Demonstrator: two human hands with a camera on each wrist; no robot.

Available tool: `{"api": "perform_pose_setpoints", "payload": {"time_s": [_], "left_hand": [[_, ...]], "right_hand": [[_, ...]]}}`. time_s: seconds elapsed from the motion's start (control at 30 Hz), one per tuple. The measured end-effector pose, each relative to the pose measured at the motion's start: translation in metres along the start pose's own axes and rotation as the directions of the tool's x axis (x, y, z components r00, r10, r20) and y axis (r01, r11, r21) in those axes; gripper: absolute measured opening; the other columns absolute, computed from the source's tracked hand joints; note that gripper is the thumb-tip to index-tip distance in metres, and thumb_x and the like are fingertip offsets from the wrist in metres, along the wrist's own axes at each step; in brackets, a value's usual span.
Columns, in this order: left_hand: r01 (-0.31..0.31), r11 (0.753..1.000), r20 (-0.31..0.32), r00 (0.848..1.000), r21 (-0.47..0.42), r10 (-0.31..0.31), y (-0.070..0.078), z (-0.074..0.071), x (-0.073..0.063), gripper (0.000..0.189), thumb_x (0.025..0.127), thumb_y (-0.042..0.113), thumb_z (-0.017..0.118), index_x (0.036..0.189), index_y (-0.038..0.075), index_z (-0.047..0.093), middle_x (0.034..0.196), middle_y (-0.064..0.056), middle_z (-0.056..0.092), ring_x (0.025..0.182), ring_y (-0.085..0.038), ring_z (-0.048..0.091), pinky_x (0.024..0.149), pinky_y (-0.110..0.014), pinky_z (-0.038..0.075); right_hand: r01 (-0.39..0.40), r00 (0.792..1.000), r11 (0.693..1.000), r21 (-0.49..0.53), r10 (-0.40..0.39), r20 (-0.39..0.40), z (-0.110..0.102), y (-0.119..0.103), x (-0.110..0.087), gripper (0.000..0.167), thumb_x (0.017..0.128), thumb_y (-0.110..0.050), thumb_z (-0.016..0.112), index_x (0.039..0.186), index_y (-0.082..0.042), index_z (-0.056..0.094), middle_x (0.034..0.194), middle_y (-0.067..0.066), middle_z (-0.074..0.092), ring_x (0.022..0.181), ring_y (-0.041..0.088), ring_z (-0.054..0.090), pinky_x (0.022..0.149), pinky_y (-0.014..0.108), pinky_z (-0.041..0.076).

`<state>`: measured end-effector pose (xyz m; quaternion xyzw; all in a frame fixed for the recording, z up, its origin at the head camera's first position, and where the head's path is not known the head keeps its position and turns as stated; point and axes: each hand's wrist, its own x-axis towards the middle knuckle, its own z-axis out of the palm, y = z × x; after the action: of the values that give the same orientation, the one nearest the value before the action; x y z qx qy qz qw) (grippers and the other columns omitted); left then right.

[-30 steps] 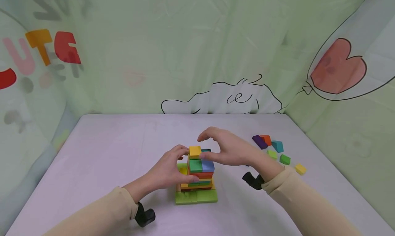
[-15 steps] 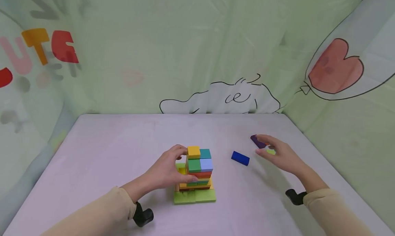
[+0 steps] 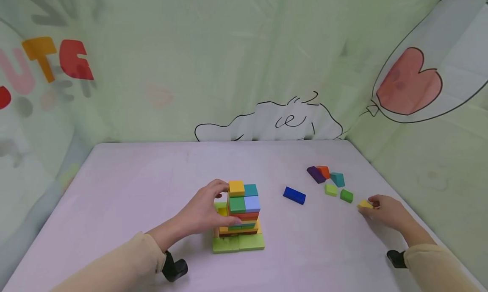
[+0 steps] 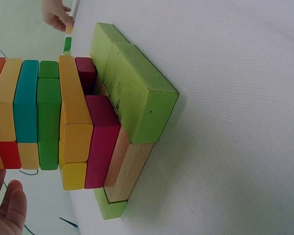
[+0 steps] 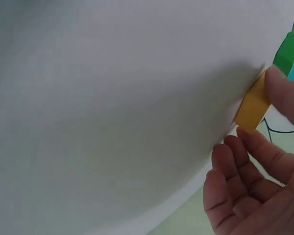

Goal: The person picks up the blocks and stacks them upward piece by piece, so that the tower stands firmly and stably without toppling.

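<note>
A tower of coloured toy blocks stands upright on light green base blocks, with a yellow block at its top left. My left hand is cupped round the tower's left side, thumb across the front and fingers toward the back. Some of its fingertips show beside the tower in the left wrist view; exact contact is partly hidden. Far to the right, my right hand pinches a small yellow block between thumb and fingers, at or just above the table.
A dark blue block lies right of the tower. Beyond it are a purple block, an orange block, a teal block, a lime block and a green block. Fabric walls enclose the white table.
My right hand has left the tower's top, swept right past the loose blocks and taken hold of the yellow block. The blue block came into view. My left hand stays at the tower.
</note>
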<state>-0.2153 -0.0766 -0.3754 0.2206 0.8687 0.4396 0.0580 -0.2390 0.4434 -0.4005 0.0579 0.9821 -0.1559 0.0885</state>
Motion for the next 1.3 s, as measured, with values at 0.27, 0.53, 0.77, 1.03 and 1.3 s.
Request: {"api": "perform_pose_setpoints", "payload": {"time_s": [0.27, 0.53, 0.77, 1.03, 1.3], "left_hand": [[0.000, 1.000, 0.002, 1.000, -0.008, 0.000, -0.001, 0.001, 0.000, 0.063, 0.077, 0.035, 0.091, 0.127, 0.010, 0.063, 0.131, -0.004, 0.058, 0.125, -0.035, 0.057, 0.104, -0.052, 0.053], [0.007, 1.000, 0.002, 1.000, -0.003, -0.007, 0.001, 0.000, 0.001, 0.062, 0.077, 0.035, 0.091, 0.127, 0.011, 0.063, 0.130, -0.003, 0.059, 0.125, -0.035, 0.057, 0.104, -0.052, 0.053], [0.001, 1.000, 0.001, 1.000, 0.001, -0.001, 0.001, 0.000, 0.000, 0.062, 0.077, 0.036, 0.091, 0.126, 0.010, 0.063, 0.130, -0.004, 0.059, 0.124, -0.034, 0.058, 0.103, -0.051, 0.054], [-0.001, 1.000, 0.006, 1.000, -0.013, 0.001, 0.000, 0.000, 0.001, 0.063, 0.077, 0.035, 0.090, 0.127, 0.010, 0.062, 0.130, -0.004, 0.058, 0.125, -0.035, 0.057, 0.105, -0.053, 0.052], [0.015, 1.000, 0.003, 1.000, -0.001, -0.015, -0.001, 0.000, 0.001, 0.063, 0.077, 0.035, 0.091, 0.128, 0.011, 0.062, 0.131, -0.003, 0.059, 0.125, -0.034, 0.057, 0.104, -0.051, 0.053]], "right_hand": [[0.049, 0.998, 0.998, 0.047, -0.051, 0.042, 0.008, -0.011, -0.004, 0.066, 0.088, -0.037, 0.080, 0.122, 0.015, 0.058, 0.104, 0.021, 0.065, 0.092, 0.029, 0.057, 0.077, 0.038, 0.057], [0.090, 0.996, 0.995, 0.038, -0.090, 0.010, 0.011, -0.019, -0.016, 0.060, 0.086, -0.032, 0.082, 0.122, 0.011, 0.061, 0.117, 0.029, 0.065, 0.105, 0.041, 0.060, 0.088, 0.054, 0.058], [0.228, 0.969, 0.973, 0.039, -0.223, -0.106, 0.007, -0.040, -0.024, 0.049, 0.089, -0.027, 0.079, 0.119, 0.009, 0.064, 0.119, 0.030, 0.066, 0.112, 0.048, 0.061, 0.090, 0.059, 0.056], [0.495, 0.857, 0.866, 0.069, -0.473, -0.204, -0.005, -0.146, -0.040, 0.030, 0.088, -0.017, 0.080, 0.112, -0.007, 0.067, 0.115, 0.009, 0.068, 0.110, 0.033, 0.061, 0.096, 0.056, 0.054], [0.651, 0.759, 0.745, 0.145, -0.632, -0.159, -0.004, -0.229, -0.046, 0.025, 0.089, -0.017, 0.079, 0.109, -0.014, 0.063, 0.120, 0.002, 0.067, 0.116, 0.025, 0.061, 0.103, 0.054, 0.051]]}}
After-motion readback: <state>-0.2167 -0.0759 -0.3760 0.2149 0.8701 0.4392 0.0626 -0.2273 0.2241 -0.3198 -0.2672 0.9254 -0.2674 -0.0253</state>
